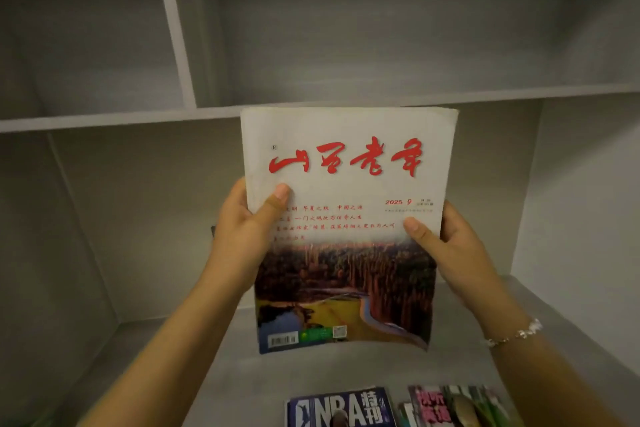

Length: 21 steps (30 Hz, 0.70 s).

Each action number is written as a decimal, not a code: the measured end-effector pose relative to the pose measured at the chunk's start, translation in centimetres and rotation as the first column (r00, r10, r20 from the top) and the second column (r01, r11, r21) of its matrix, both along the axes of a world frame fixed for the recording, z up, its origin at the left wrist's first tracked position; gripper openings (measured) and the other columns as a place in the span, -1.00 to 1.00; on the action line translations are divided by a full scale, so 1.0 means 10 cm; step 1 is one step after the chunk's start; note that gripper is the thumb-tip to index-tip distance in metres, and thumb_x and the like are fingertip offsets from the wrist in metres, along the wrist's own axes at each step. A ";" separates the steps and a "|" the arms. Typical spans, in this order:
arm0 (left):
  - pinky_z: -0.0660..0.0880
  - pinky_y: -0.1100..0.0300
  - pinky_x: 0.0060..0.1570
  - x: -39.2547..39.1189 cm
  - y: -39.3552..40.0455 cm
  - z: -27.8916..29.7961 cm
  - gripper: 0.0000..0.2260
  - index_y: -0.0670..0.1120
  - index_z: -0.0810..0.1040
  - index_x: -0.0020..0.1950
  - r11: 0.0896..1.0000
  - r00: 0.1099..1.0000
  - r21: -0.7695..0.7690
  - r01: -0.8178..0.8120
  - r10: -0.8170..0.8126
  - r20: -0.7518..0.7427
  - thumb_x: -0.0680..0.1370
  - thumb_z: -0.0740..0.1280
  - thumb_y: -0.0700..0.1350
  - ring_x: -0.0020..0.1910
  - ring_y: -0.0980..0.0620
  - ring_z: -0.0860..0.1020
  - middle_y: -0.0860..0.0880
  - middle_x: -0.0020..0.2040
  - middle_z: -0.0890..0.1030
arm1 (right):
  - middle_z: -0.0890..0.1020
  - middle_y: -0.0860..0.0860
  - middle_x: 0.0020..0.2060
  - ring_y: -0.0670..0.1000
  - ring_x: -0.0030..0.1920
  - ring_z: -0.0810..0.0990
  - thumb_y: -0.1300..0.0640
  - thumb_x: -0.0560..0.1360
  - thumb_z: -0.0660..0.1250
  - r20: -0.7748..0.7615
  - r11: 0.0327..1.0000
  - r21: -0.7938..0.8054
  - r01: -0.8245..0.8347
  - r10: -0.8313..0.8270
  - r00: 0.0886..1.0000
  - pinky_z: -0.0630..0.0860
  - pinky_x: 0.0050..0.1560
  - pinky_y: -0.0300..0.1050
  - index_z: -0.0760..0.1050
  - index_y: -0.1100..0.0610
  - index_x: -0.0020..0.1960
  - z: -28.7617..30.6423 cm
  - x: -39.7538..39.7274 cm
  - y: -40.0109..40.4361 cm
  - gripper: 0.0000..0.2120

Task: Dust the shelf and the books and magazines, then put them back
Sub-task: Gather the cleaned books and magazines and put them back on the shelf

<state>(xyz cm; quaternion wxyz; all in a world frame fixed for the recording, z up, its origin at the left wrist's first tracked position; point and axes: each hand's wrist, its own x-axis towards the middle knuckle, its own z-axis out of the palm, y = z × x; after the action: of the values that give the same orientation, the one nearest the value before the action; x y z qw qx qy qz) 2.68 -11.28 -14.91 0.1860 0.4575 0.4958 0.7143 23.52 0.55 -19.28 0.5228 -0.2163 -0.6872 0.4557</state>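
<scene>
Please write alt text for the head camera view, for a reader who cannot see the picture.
Two bare hands, left hand and right hand, hold a magazine with red Chinese title upright before an empty grey shelf. Two more magazines, the NBA magazine and another, lie at the bottom edge.

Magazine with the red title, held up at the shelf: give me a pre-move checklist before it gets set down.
1. Both hands grip the magazine: left hand, right hand: ok.
2. Cover faces the camera, upright: ok.
3. Shelf surface below it bare: ok.
4. NBA magazine and the magazine beside it lie nearer the camera, apart from the held one: ok.
5. Cover dusted: cannot tell.
6. Dusting cloth in view: not ok.
</scene>
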 end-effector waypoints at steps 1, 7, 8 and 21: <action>0.61 0.12 -0.17 0.00 0.02 0.11 -0.71 0.03 0.50 0.13 1.000 1.000 0.020 0.003 -0.003 0.016 0.44 0.34 0.03 -0.04 0.04 0.67 0.05 0.00 0.67 | 0.63 -0.20 0.06 -0.15 0.09 0.60 -0.09 0.33 0.34 -0.002 1.000 0.010 -0.012 0.012 1.000 0.56 0.07 -0.11 0.45 -0.14 0.13 0.02 0.00 0.01 -0.63; 0.62 0.17 -0.22 -0.05 0.11 0.80 -0.85 -0.02 0.52 0.13 0.995 0.998 0.090 0.031 -0.036 0.058 0.56 0.30 -0.09 -0.09 0.06 0.68 0.03 -0.02 0.69 | 0.64 -0.07 0.04 -0.10 0.06 0.61 -0.04 0.36 0.34 -0.146 0.999 0.035 0.013 -0.007 0.989 0.53 0.09 -0.10 0.45 -0.01 0.15 0.29 -0.17 0.14 -0.63; 0.63 0.14 -0.19 -0.07 0.12 0.92 -0.82 -0.03 0.53 0.14 0.996 0.998 0.085 0.029 -0.032 0.045 0.56 0.31 -0.07 -0.08 0.04 0.68 0.02 -0.01 0.69 | 0.65 -0.05 0.01 -0.08 0.04 0.63 0.00 0.36 0.35 -0.197 1.000 0.028 0.000 0.006 0.980 0.55 0.05 -0.10 0.46 0.01 0.12 0.39 -0.21 0.17 -0.67; 0.61 0.09 -0.10 -0.52 0.29 1.52 -0.53 -0.11 0.41 0.33 0.947 0.941 0.000 0.322 -0.320 -0.108 0.46 0.43 -0.09 0.04 -0.11 0.64 -0.15 0.15 0.62 | 0.68 0.06 -0.08 -0.03 -0.16 0.68 0.19 0.50 0.35 -0.398 0.989 -0.044 -0.138 0.110 0.911 0.60 -0.25 -0.18 0.49 0.19 0.13 1.55 -0.57 0.52 -0.78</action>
<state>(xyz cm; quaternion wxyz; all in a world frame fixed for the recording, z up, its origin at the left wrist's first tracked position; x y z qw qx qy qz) -2.47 -8.37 0.25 0.2691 0.5712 0.4175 0.6535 17.79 5.74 -3.82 0.6124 -0.0945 -0.5636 0.5463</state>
